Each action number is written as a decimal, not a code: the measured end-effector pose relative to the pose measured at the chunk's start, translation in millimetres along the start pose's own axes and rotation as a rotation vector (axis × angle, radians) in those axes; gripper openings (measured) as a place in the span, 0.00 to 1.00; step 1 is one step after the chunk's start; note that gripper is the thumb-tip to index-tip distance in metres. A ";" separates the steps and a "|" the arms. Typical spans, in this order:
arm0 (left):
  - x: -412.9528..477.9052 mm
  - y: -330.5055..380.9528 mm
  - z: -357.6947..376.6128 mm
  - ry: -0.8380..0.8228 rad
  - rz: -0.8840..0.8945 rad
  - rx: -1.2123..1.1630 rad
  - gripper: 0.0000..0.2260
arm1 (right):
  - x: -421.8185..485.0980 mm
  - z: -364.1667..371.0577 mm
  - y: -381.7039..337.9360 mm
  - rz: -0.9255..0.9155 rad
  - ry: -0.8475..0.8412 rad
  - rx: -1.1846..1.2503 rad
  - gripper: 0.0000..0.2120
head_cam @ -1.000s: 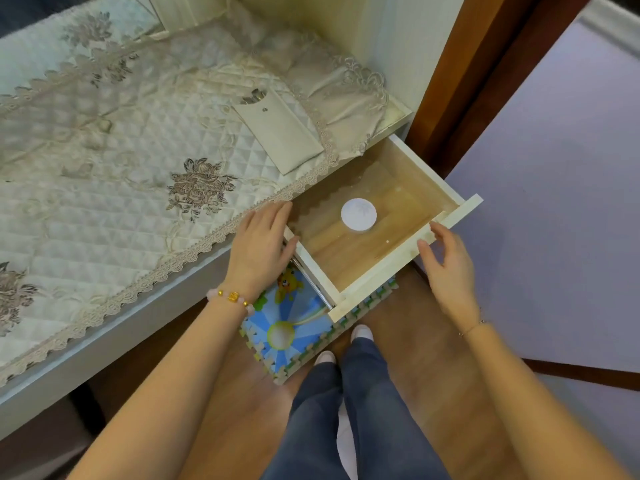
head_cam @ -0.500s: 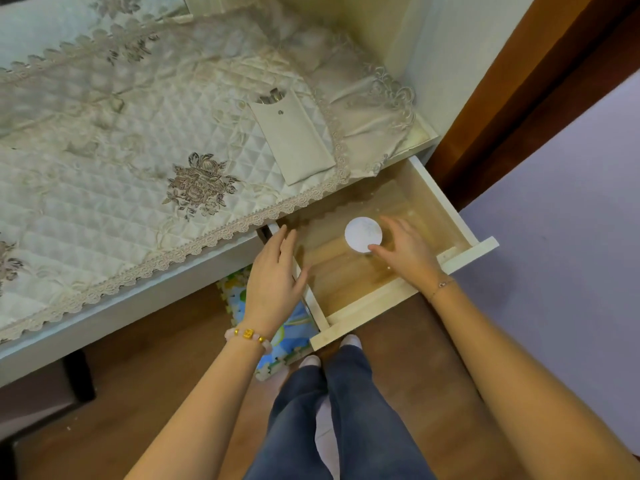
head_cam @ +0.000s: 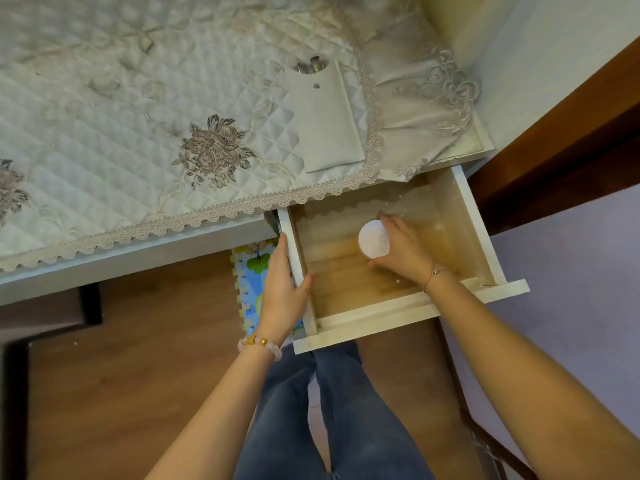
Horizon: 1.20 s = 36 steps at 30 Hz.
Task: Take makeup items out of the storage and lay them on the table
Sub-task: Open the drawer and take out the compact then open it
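A white wooden drawer (head_cam: 485,233) stands pulled out from under the table at the right. Inside it lies a round white makeup jar (head_cam: 371,238). My right hand (head_cam: 403,247) is in the drawer, fingers and thumb wrapped around the jar's right side. My left hand (head_cam: 284,289) rests flat on the drawer's left wall, thumb hooked over the rim. A beige pouch (head_cam: 325,123) with a metal item sticking out of its top lies on the quilted tablecloth (head_cam: 138,133) just behind the drawer.
The tablecloth's lace edge (head_cam: 207,216) hangs over the table front. A colourful foam mat (head_cam: 254,261) lies on the wooden floor under the drawer. A dark wooden door frame (head_cam: 571,133) rises at the right, with my legs in jeans (head_cam: 329,410) below.
My right hand went from the drawer's front edge into the drawer and closed around the white jar. My left hand slid from the table edge onto the drawer's left wall.
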State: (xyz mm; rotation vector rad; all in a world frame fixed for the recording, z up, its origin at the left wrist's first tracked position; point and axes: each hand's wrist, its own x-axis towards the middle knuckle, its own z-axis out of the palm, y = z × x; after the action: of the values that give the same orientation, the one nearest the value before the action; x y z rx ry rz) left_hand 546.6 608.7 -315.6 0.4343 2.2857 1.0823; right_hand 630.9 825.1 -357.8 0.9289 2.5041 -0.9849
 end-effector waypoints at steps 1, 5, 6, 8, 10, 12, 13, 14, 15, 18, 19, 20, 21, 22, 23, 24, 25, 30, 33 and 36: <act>0.4 -1.2 0.1 0.001 -0.014 -0.034 0.34 | 1.0 0.9 0.7 -0.005 -0.001 -0.018 0.48; -0.5 -3.1 -1.3 -0.001 -0.028 -0.085 0.34 | 2.2 3.1 2.4 -0.025 0.037 -0.071 0.45; -0.6 -3.3 -1.8 -0.002 -0.030 -0.097 0.34 | 1.8 3.1 2.8 -0.029 0.047 -0.075 0.45; 0.3 -5.3 -2.2 -0.003 -0.026 -0.124 0.34 | 1.2 2.9 3.2 -0.032 0.065 -0.080 0.44; 1.1 -7.4 -2.3 -0.003 -0.025 -0.132 0.34 | 0.2 2.9 2.6 -0.026 0.079 -0.062 0.43; 1.4 -7.5 -2.7 -0.007 -0.029 -0.135 0.35 | -2.0 2.7 0.1 -0.009 0.094 -0.006 0.41; 1.5 -6.4 -3.1 -0.010 -0.033 -0.145 0.35 | -3.9 2.2 -2.4 0.000 0.101 0.034 0.41; 1.4 -5.0 -4.0 -0.013 -0.039 -0.161 0.35 | -6.1 2.5 -5.1 0.011 0.109 0.075 0.41; 1.4 -2.6 -5.3 -0.015 -0.051 -0.183 0.34 | -9.3 1.7 -9.1 0.017 0.120 0.106 0.40; 1.7 5.5 -11.5 -0.029 -0.083 -0.214 0.31 | -20.5 -2.5 -23.5 0.040 0.150 0.185 0.37; 1.9 7.8 -14.4 -0.035 -0.089 -0.213 0.30 | -24.8 -4.8 -28.8 0.048 0.149 0.216 0.37; 1.8 10.7 -17.8 -0.039 -0.085 -0.210 0.29 | -29.1 -7.5 -33.8 0.049 0.139 0.244 0.37; 1.6 13.5 -21.8 -0.040 -0.076 -0.196 0.28 | -34.1 -11.0 -39.6 0.046 0.122 0.271 0.38; 0.7 17.0 -26.6 -0.036 -0.057 -0.168 0.26 | -39.0 -14.6 -45.2 0.041 0.109 0.303 0.39; 0.0 20.4 -31.8 -0.029 -0.032 -0.132 0.24 | -44.7 -19.1 -51.5 0.032 0.105 0.335 0.40; -1.3 24.8 -38.1 -0.023 0.000 -0.101 0.23 | -50.3 -23.1 -57.9 0.020 0.109 0.365 0.39; -2.4 30.2 -45.0 -0.017 0.034 -0.081 0.21 | -57.2 -28.1 -65.5 0.002 0.112 0.391 0.39; -10.0 62.1 -80.4 -0.050 0.421 0.162 0.24 | -87.5 -48.1 -101.0 -0.098 0.083 0.519 0.37; -11.8 73.7 -97.3 -0.081 0.664 0.342 0.31 | -99.5 -55.8 -121.5 -0.143 0.036 0.559 0.36; -12.7 77.1 -109.3 -0.070 0.787 0.441 0.29 | -107.1 -58.9 -139.5 -0.203 -0.046 0.606 0.34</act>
State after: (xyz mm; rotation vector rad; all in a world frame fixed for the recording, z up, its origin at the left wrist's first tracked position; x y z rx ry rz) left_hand 492.9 584.7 -194.8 1.6149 2.3206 0.8421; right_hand 616.6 738.6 -194.3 0.7878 2.3219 -1.8700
